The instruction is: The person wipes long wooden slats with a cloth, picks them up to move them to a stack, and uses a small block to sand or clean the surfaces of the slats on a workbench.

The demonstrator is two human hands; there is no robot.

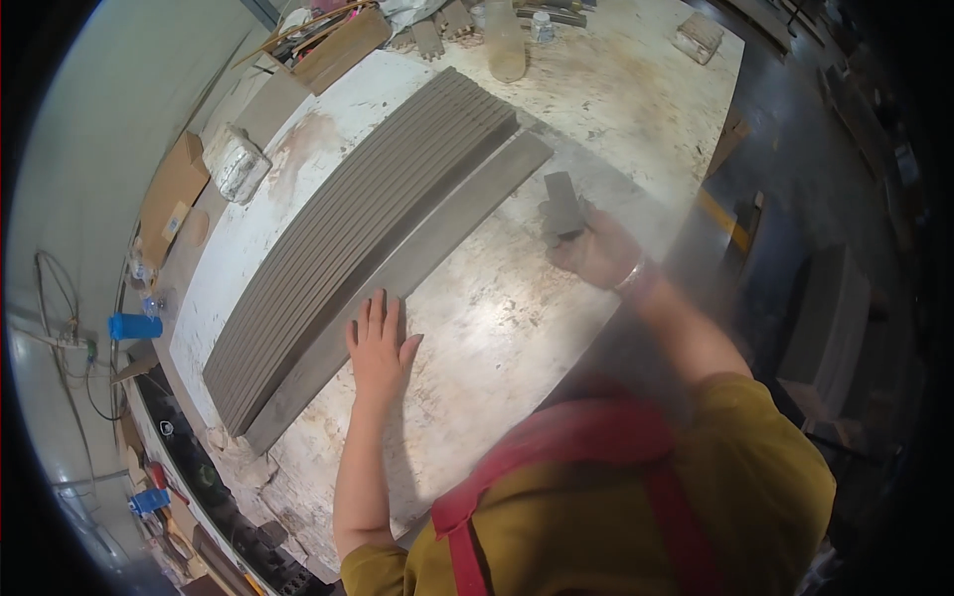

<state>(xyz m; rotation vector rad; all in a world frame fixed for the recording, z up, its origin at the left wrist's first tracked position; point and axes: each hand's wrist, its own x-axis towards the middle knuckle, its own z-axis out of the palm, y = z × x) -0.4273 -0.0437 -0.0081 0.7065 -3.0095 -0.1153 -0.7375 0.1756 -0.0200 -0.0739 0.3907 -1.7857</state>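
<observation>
A single long grey board [427,243] lies on the worktable beside a row of similar narrow grey strips [363,228] set side by side. My left hand [378,343] rests flat on the near edge of the single board, its fingers stretched and a little apart. Off the board's far right end, over the table, my right hand [601,248] is wrapped around a small dark grey block [562,204]. The block's upper end sticks out past the fingers; its exact kind I cannot make out.
The pale, stained worktable [487,328] carries a plastic-wrapped bundle [238,167] at the left. At the back are a wooden tray [343,45] of tools, a translucent bottle [505,45] and a small jar [542,28]. A wrapped block [698,38] sits at the far right corner.
</observation>
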